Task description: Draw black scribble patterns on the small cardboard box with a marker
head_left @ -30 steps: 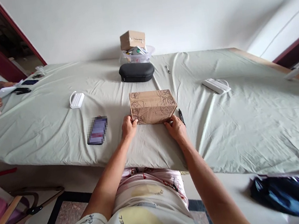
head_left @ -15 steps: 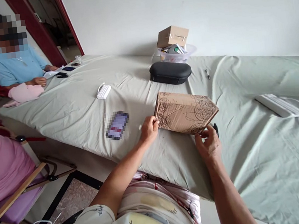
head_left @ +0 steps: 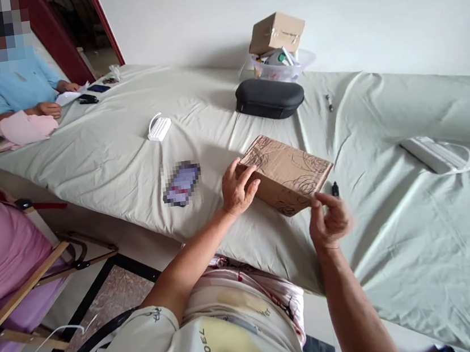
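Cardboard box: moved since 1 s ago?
Yes. The cardboard box lay parallel to the black case. Now it sits skewed, its right end swung away from the case, with the left hand on its left end.

— What is the box made of?
— The cardboard box (head_left: 290, 172) is brown paperboard, matt and slightly rough, with dark pen swirls on its faces.
— And under it?
— A pale green cloth sheet (head_left: 395, 225), soft, matt, creased in long folds.
— At twelve o'clock from the box?
— A black case (head_left: 269, 97), matt and finely textured. Beyond it stands a clear, glossy plastic tub (head_left: 304, 59) with a second brown box (head_left: 276, 32) of plain matt card on top.
— At three o'clock?
— A black marker (head_left: 335, 189) that looks like smooth plastic.
— At eight o'clock?
— A chair frame (head_left: 26, 287) of pale, smooth wood, carrying pink cloth.
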`<state>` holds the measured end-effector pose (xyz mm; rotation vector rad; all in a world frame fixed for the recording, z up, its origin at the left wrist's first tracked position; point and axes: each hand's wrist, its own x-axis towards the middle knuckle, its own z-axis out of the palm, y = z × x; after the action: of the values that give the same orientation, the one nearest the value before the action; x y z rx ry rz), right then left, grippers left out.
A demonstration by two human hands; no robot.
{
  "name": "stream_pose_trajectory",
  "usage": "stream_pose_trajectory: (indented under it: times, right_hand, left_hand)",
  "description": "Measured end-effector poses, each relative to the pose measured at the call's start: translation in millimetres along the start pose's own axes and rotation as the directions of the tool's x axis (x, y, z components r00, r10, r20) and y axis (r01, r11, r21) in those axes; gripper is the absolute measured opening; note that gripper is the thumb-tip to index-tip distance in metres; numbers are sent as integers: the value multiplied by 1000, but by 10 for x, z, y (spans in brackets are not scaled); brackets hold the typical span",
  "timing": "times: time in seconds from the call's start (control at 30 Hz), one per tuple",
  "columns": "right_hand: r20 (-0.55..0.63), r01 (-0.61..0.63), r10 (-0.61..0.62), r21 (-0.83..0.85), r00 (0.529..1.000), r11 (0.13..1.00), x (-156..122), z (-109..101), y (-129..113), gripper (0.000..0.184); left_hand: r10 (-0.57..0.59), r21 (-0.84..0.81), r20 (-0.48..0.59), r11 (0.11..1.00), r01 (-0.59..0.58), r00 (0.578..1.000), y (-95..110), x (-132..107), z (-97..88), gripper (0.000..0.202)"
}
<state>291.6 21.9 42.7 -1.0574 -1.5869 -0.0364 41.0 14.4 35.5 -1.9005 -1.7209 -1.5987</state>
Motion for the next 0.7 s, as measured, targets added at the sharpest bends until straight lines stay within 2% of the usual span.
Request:
stream_pose_trajectory:
  times: [0.1, 0.17, 0.23, 0.33, 0.43, 0.53, 0.6, 0.7]
  right_hand:
    - [49, 159, -161, 38, 986, 987, -17, 30, -140, 22]
    - [44, 286, -292, 113, 955, 952, -47, 62, -235, 11]
    - [49, 374, -388, 180, 920, 910, -82, 99, -309, 18]
    - [82, 419, -442, 204, 893, 885, -106, 142, -332, 26]
    - [91, 346, -358, 118, 929, 931, -72, 135, -232, 17]
    - [24, 149, -149, 16, 989, 989, 0, 75, -72, 19]
    - [-67, 39, -40, -10, 997, 999, 49, 32, 27, 28]
    - [-178, -79, 75, -18, 981, 997, 91, 0, 132, 41]
  left_hand:
    - [46, 86, -15, 995, -45, 999, 27, -30, 47, 54]
    - [138, 85, 22, 986, -140, 990, 64, -69, 70, 58]
    - [261, 33, 90, 964, -264, 961, 109, -115, 89, 63]
    - [401, -70, 173, 916, -395, 899, 164, -168, 120, 66]
    - [438, -123, 173, 898, -422, 882, 170, -186, 153, 57]
    - [454, -177, 126, 885, -430, 882, 137, -183, 174, 47]
    - [472, -223, 87, 867, -445, 877, 104, -176, 176, 43]
    - [453, -269, 80, 868, -418, 888, 46, -159, 162, 40]
